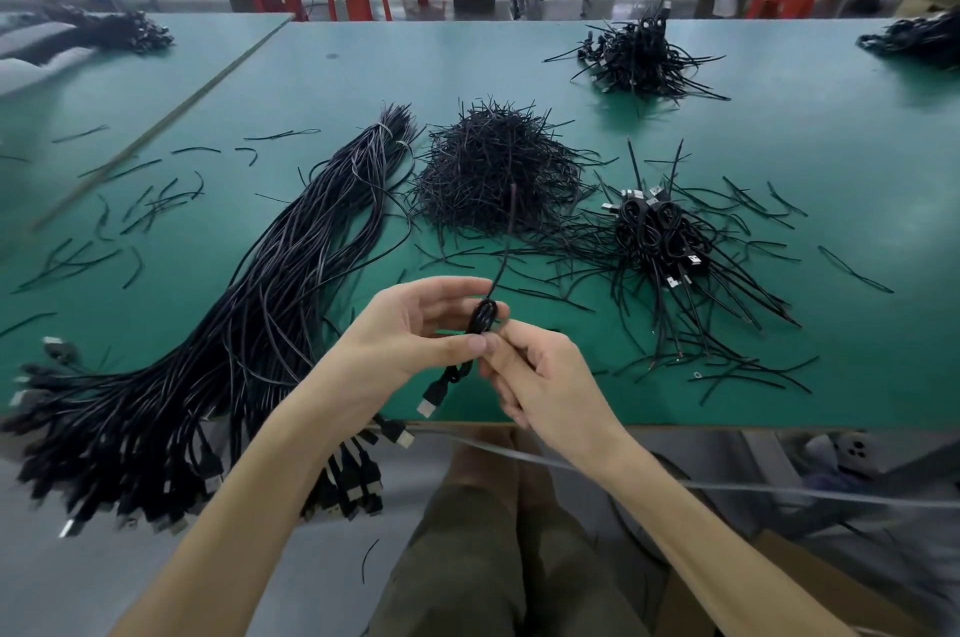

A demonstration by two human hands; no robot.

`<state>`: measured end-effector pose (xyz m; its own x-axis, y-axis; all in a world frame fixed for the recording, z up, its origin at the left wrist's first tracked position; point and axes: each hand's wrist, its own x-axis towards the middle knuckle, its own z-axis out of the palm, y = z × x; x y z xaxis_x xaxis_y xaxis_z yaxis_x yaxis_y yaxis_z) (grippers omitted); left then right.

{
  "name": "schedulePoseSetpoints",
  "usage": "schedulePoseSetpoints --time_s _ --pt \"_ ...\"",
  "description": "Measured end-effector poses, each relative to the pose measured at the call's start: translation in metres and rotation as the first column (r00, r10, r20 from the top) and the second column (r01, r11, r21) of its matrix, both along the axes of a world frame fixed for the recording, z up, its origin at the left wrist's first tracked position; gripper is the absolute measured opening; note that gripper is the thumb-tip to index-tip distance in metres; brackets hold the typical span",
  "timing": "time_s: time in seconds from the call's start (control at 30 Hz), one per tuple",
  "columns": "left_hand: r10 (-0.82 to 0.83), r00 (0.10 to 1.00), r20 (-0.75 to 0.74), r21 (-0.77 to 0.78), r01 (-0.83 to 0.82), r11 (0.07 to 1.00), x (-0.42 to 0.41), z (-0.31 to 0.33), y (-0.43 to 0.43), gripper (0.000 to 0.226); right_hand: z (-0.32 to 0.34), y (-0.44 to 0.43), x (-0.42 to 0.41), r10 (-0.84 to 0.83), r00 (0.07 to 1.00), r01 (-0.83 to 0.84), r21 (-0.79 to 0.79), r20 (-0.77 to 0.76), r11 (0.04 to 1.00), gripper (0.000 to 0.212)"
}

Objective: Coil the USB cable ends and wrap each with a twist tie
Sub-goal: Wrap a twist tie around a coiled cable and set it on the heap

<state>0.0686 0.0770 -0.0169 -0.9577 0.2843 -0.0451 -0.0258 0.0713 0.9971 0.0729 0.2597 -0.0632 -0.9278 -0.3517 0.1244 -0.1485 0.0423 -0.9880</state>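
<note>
Green table [363,80] is spread with black wires [234,324]. Low in the middle of the frame, a small coil of USB cable [483,316] is pinched by the left hand [410,324] and the right hand [545,376], both curled round it. It looks light and springy, so it is best held where the loops cross.

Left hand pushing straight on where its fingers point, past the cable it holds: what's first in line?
Likely the pile of tied cables, though the left hand looks raised above the table, so depth is unclear.
</note>
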Motion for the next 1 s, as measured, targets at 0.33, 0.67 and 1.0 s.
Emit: schedulePoseSetpoints --time_s 0.33,0.67,1.0 --pt "-0.008 0.997 0.079 -0.068 0.013 0.998 0.002 -0.008 -0.011 0.028 0.0 -0.001 0.0 -0.036 0.999 0.037 0.042 -0.014 0.998 0.032" --pt "0.074 0.825 -0.56 -0.245 -0.251 0.936 0.001 -0.008 0.011 0.037 0.008 -0.003 -0.004 0.049 0.974 0.001 -0.22 0.22 0.975 0.034" --pt "-0.071 0.692 -0.718 -0.395 -0.321 0.861 -0.002 -0.01 0.017 0.027 0.015 0.009 -0.008 0.118 0.867 0.043 -0.308 0.485 0.95 0.032"
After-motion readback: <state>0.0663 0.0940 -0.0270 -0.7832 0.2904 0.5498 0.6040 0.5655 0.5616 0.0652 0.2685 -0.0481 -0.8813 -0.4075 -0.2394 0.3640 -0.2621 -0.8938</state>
